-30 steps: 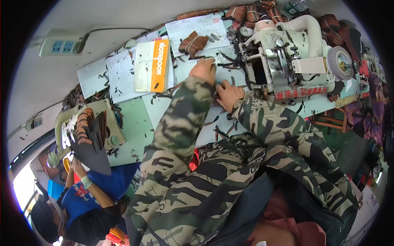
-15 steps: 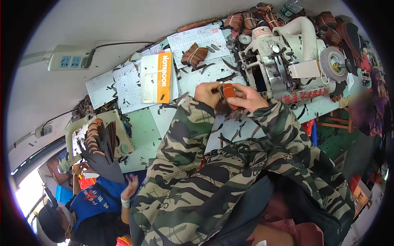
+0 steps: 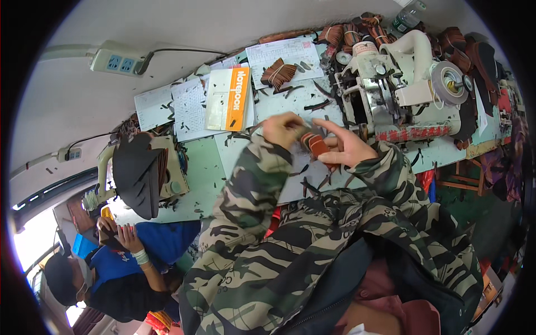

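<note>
My right hand (image 3: 353, 149) grips a small stack of reddish-brown leather pieces (image 3: 317, 146) between thumb and fingers, its index finger raised above the stack. Thin pale lines cross the stack's face. My left hand (image 3: 283, 129) is at the stack's left end, fingers curled together; whatever they pinch is too small or blurred to make out. On the paper beyond my hands lies a fanned bundle of brown leather strips (image 3: 278, 74), tied in the middle.
A white skiving-type machine (image 3: 385, 95) stands right of my hands. An orange and cream notebook (image 3: 228, 100) lies on paper sheets at the left. Dark scraps litter the table. A co-worker (image 3: 120, 268) sits at lower left behind another machine (image 3: 177, 173) piled with dark pieces.
My left hand has drawn slightly away from the stack, and my right index finger has lifted. The view has shifted a little. The co-worker's hands have come together around a dark piece.
</note>
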The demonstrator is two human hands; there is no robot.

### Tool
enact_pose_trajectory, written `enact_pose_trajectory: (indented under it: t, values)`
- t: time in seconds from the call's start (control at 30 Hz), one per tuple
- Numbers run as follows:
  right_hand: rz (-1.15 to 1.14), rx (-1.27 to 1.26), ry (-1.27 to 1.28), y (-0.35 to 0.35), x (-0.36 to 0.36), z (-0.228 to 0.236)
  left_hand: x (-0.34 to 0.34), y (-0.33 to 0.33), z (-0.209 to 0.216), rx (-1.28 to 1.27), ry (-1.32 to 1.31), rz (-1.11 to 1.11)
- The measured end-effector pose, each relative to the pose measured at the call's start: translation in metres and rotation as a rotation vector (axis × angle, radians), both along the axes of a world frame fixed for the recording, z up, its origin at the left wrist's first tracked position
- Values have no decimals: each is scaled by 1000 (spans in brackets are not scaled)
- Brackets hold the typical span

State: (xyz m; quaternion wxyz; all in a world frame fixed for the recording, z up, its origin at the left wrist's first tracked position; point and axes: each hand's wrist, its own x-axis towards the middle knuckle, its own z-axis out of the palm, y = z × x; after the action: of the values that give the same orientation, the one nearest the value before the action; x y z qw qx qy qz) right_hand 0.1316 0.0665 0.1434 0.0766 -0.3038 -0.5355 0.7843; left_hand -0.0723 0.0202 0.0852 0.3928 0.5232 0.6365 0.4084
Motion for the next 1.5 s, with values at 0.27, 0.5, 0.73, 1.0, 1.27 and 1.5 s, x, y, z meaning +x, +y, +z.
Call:
enact_pose_trajectory:
  t: [0.27,0.5,0.73,1.0,1.27,1.5]
  values:
    - [153,-76,-23,11,25,6,17,-15,40,-204,-257,-313]
    - [586,-326,22,-23,5,9,36,7,45,-265,-807,130]
    - [-29,177,-308,21,22,-2,42,-24,70,-49,-450,-442]
    - [87,577,-327,10,6,5,56,-33,45,171,86,-96]
    - [471,851,-353,16,11,-35,36,-9,7,-335,-533,-73]
    - [-406,-72,-64,76,38,-43,50,58,8,-411,-369,-26]
